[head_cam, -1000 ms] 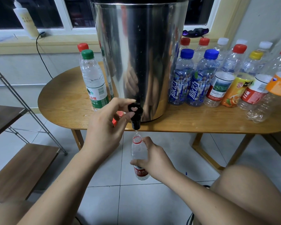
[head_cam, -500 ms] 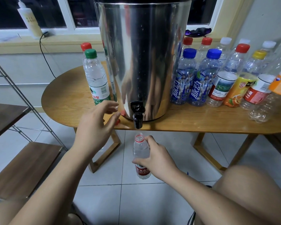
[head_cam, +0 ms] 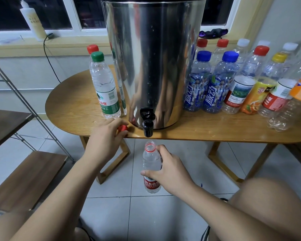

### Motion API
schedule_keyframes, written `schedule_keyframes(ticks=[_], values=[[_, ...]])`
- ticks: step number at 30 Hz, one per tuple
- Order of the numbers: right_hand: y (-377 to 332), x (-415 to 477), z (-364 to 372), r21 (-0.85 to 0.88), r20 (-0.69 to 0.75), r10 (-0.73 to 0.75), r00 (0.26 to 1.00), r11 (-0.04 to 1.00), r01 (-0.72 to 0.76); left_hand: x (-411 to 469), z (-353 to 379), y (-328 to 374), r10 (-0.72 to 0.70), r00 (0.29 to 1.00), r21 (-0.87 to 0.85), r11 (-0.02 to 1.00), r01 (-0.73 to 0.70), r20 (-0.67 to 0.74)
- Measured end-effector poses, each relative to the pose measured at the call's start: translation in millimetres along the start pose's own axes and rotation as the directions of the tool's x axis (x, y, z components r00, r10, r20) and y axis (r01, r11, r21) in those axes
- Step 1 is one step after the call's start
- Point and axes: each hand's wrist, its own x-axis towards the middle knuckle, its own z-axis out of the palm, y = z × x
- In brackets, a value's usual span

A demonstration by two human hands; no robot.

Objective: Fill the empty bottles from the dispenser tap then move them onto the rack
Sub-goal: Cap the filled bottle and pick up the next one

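Observation:
A tall steel dispenser point(head_cam: 153, 63) stands on the wooden table point(head_cam: 215, 131), its black tap point(head_cam: 147, 124) hanging over the front edge. My right hand point(head_cam: 169, 169) grips an uncapped clear bottle with a red label point(head_cam: 150, 162), upright just below the tap and holding water. My left hand point(head_cam: 105, 140) rests at the table edge with its fingers closing around a small red cap point(head_cam: 122, 127). A green-capped full bottle point(head_cam: 105, 87) stands left of the dispenser with a red-capped one point(head_cam: 92, 49) behind it. Several empty capped bottles point(head_cam: 241, 84) stand to the right.
A metal-framed rack with wooden shelves point(head_cam: 24, 173) stands at the left, low beside the table. A white squeeze bottle point(head_cam: 34, 23) and a black cable sit on the windowsill. My bare knee point(head_cam: 274, 202) is at lower right. Tiled floor lies under the table.
My left hand left the tap lever and dropped to the table edge onto the red cap. The stream stopped. The bottle in my right hand stayed under the tap.

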Motion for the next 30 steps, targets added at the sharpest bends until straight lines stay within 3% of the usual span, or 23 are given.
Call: schedule_keyframes(ticks=[5, 13, 26, 30], values=[[-4, -8, -7, -0.006, 0.023, -0.013, 1.000, 1.000, 0.013, -16, -19, 20, -0.046, 0.999, -0.189, 0.981, 0.050, 0.024], [-8, -19, -7, -0.045, 0.078, -0.028, 0.997, 0.999, 0.031, -55, -33, 48, -0.009, 0.983, -0.417, 0.905, 0.085, 0.181], [-14, -21, -6, -0.099, 0.105, -0.040, 0.994, 0.994, 0.050, -61, -31, 52, 0.013, 0.996, -0.457, 0.889, 0.031, 0.093], [-15, -24, -6, -0.172, 0.136, -0.060, 0.989, 0.982, 0.083, -62, -24, 57, 0.095, 0.987, -0.416, 0.909, -0.034, 0.126]])
